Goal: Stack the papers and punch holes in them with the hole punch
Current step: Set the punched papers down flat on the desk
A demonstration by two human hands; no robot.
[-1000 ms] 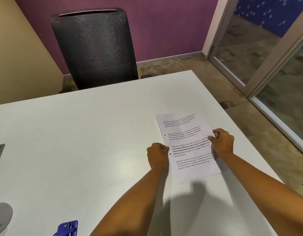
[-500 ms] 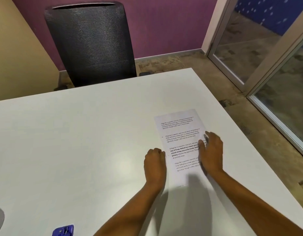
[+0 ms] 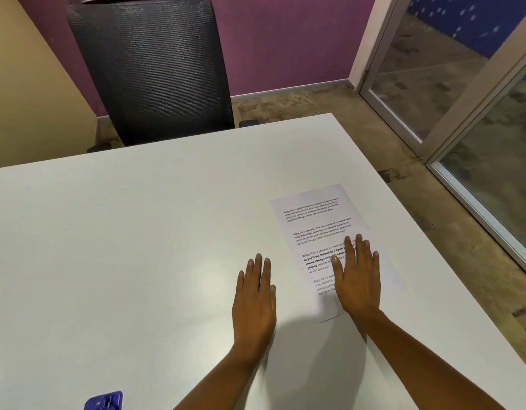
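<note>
Blue hole punch parked at near-left bench edge, within reach. Left hand flat, empty, fingers spread beside the sheets. Right hand splayed flat on the papers, likely pinning the stack square.

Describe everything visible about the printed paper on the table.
The printed paper is white, with four short blocks of black text, part of the third in bold. It lies flat on the white table near its right edge, turned slightly askew. Small dark marks that may be punched holes sit along its left margin. The right hand rests flat and open on its lower half; the left hand lies beside it on the table, not touching.
</note>
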